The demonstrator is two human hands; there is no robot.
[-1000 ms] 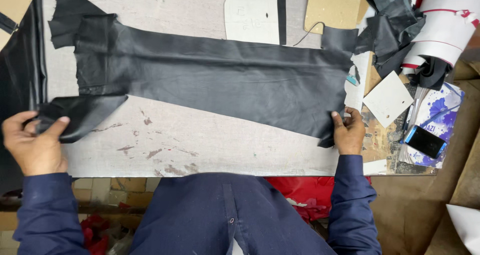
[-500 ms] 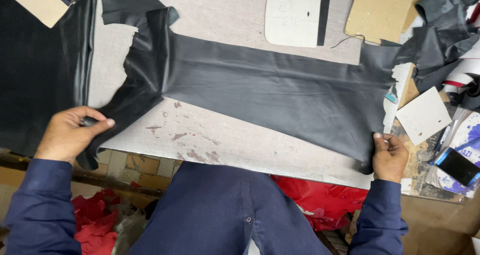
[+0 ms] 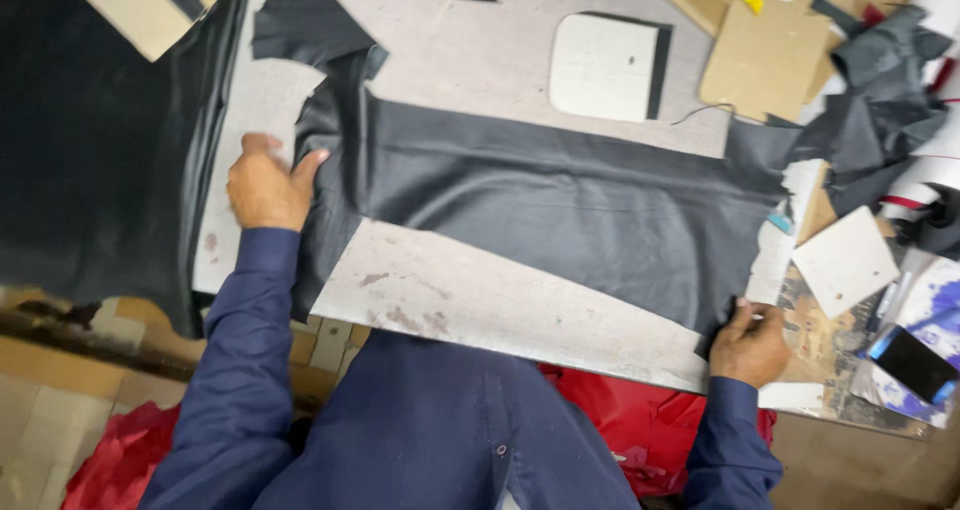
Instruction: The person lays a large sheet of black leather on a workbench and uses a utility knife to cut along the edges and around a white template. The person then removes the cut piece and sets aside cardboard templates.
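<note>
Long strip of black leather spread flat across the pale worktable, running from near the table's left edge to its right end. Left hand laid on the strip's left end, fingers out and pressing flat, nothing gripped. Right hand at the lower right corner, thumb and fingers apparently pinched on the edge, though partly hidden. White rounded template lying above the strip, well apart. Cardboard sheet beside it. Dark phone at far right.
</note>
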